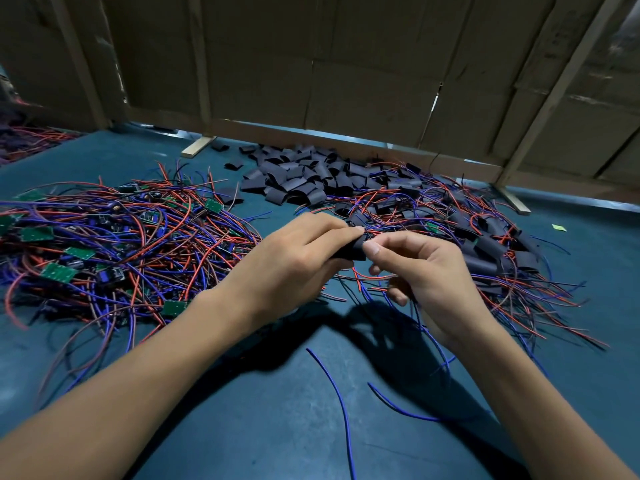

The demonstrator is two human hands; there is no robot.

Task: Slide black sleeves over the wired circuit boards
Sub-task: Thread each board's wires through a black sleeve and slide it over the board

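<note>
Hands meet at centre in our head view: our left hand (294, 258) grips a black sleeve (355, 249), our right hand (420, 271) pinches at its open end, wires (363, 277) trailing below onto the blue table (277, 410). Unsleeved boards (104, 244) lie left, finished ones (485, 251) right.

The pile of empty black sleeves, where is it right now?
In the head view, the pile of empty black sleeves lies at the far centre of the blue table, against the cardboard wall, beyond both hands.

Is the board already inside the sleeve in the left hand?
Cannot tell. The left hand grips the black sleeve, the right hand pinches at its end, and no board shows.
</note>
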